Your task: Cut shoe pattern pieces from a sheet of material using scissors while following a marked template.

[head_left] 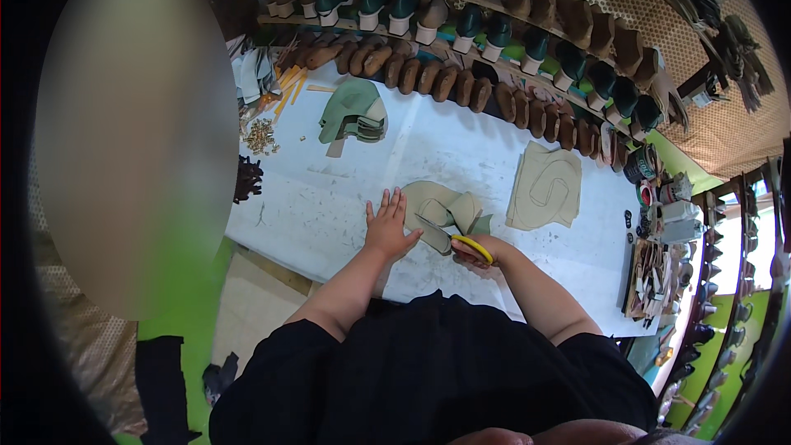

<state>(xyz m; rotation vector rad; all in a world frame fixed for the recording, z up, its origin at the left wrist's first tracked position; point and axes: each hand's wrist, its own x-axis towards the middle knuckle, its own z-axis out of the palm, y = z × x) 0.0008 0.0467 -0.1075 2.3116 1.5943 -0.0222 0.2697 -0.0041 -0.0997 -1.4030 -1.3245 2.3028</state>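
On the white worktable a beige leather-like piece (423, 191) lies flat, with a curved strip partly cut from it. My left hand (390, 226) rests on its left edge, palm down with the fingers apart. In my right hand (480, 251) are scissors with yellow handles (473, 248), gripped by the loops. Their blades point up and left across the piece and look parted. A loose flap (466, 211) of the piece curls up just beyond the blades. Part of the scissors' handle is hidden by my fingers.
Larger beige sheets (545, 187) with drawn outlines lie to the right. Stacked green cut pieces (354, 111) sit at the back left, near small brass-coloured parts (262, 138). Shelves of wooden shoe lasts and green shoes (403, 10) line the back. Bundled scraps (651, 280) stand at the right edge.
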